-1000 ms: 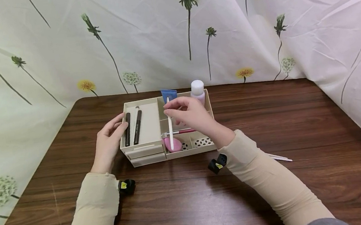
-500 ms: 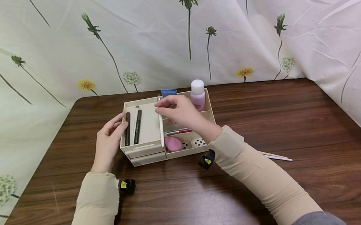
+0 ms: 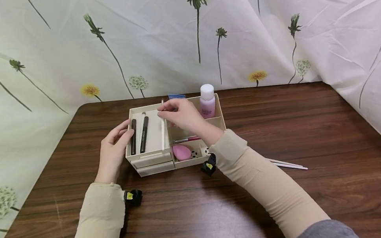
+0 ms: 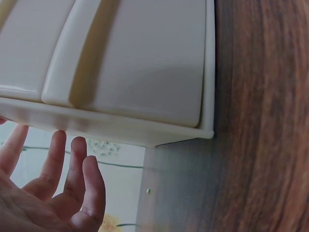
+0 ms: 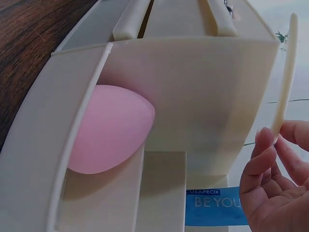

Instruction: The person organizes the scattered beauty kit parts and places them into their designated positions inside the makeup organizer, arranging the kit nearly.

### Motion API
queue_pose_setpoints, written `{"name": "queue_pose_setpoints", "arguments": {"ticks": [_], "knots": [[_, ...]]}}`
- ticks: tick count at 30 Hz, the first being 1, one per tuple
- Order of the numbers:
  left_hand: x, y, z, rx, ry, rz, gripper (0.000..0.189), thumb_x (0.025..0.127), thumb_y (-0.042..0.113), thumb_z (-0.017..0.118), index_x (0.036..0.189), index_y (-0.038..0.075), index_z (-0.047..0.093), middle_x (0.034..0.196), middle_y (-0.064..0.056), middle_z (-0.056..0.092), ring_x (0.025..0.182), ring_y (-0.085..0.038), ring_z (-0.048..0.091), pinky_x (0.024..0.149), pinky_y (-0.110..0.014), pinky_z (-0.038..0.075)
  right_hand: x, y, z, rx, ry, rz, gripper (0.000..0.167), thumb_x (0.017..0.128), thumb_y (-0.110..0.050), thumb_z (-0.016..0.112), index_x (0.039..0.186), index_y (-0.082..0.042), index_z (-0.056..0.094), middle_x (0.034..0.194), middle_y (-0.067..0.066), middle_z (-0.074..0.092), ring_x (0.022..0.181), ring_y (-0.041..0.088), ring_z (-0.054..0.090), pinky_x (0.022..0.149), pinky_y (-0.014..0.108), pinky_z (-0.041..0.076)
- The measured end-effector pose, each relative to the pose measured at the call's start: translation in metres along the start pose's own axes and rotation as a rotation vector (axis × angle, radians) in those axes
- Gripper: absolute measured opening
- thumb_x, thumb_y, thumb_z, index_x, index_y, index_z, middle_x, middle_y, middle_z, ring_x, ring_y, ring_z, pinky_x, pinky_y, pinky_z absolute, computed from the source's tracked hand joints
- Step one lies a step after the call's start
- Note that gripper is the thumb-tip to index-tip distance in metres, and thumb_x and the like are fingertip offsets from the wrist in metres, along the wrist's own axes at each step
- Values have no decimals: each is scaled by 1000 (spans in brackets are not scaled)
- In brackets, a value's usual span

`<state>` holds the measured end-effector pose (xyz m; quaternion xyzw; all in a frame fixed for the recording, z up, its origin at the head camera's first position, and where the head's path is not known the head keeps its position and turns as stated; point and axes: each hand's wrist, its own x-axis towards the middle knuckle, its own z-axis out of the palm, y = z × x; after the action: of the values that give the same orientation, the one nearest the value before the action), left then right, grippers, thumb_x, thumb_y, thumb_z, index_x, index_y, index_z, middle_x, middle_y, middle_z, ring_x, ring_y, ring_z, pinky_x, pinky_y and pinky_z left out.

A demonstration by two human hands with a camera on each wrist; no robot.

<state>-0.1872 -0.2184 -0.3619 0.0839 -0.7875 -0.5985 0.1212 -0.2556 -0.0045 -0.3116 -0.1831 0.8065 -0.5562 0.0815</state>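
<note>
My right hand (image 3: 184, 113) pinches a slim white-handled makeup brush (image 3: 163, 136) between thumb and fingertips. The brush is above the right side of the top tray of a cream desktop organizer (image 3: 155, 167). In the right wrist view the white handle (image 5: 288, 72) points up from the fingers. My left hand (image 3: 111, 154) rests against the organizer's left side, its fingertips touching the outer wall (image 4: 111, 126) in the left wrist view. In that tray lie two black pens (image 3: 145, 134) with another slim white-handled brush (image 3: 140, 137) between them.
The organizer's right compartments hold a pink makeup sponge (image 3: 182, 152), a red-handled brush (image 3: 189, 139), a blue tube (image 5: 212, 208) and a white-capped bottle (image 3: 208, 103). Slim white sticks (image 3: 289, 165) lie on the wooden table (image 3: 189, 222). A flowered cloth (image 3: 166, 38) hangs behind.
My right hand has moved left with the white-handled brush, from above the right compartments, across the divider, to over the top tray. My left hand has stayed in place.
</note>
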Motion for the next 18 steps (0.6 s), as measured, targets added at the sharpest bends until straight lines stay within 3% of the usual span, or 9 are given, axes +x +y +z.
{"name": "queue_pose_setpoints", "arguments": {"ticks": [4,12,18], "knots": [[0,0,0,5,-3,-2,46,96,35,63,140,19,59,98,22,60,101,1,53,86,-17,40,3,2,1,-10,-2,6,23,95,-20,67,114,-7,71,87,3,63,82,40,66,75,45,55],[2,-2,0,12,-3,-3,47,96,36,63,140,20,59,99,22,60,102,2,54,87,-16,41,6,5,3,-34,0,13,23,95,-20,67,114,-7,71,82,2,62,71,28,64,57,22,47],[1,-2,0,10,-4,1,47,96,35,63,140,20,58,99,22,60,102,2,54,87,-16,41,8,4,4,-51,-10,10,22,96,-21,66,114,-8,71,82,1,61,82,38,66,57,21,45]]}}
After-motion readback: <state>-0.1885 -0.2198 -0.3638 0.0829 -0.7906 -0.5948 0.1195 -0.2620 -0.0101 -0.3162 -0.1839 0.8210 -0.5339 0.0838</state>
